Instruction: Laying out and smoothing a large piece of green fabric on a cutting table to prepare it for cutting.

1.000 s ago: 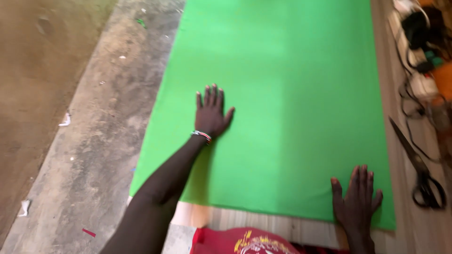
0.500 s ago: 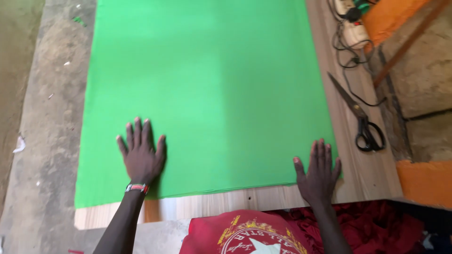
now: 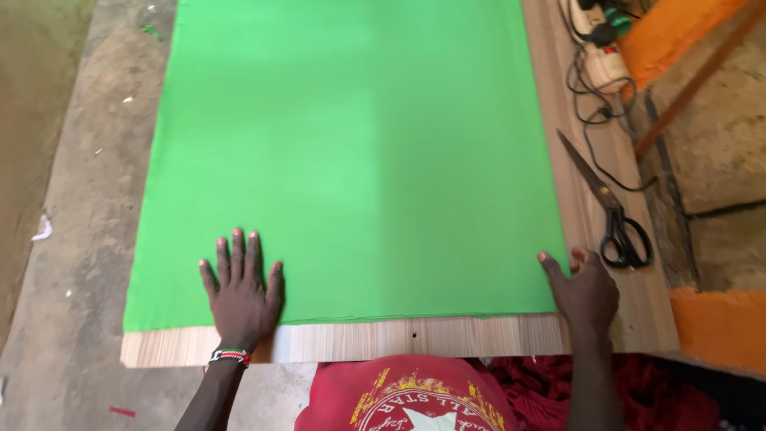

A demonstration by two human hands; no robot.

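A large sheet of green fabric (image 3: 359,144) lies spread over a long wooden table (image 3: 399,337). My left hand (image 3: 239,299) rests flat on the fabric's near left part, fingers spread, a beaded band on the wrist. My right hand (image 3: 586,291) is at the fabric's near right corner. Its fingers are curled and its index finger and thumb pinch the cloth's edge. Black scissors (image 3: 610,207) lie on the bare wood just right of that hand.
A white power strip (image 3: 602,48) with plugs and a black cable (image 3: 590,128) lies at the table's far right. Orange surfaces (image 3: 718,327) border the right side. A concrete floor (image 3: 72,199) with small scraps runs along the left.
My right hand has gone from lying flat on the fabric to curling at its right corner. My left hand stays flat near the front edge. The view has shifted slightly.
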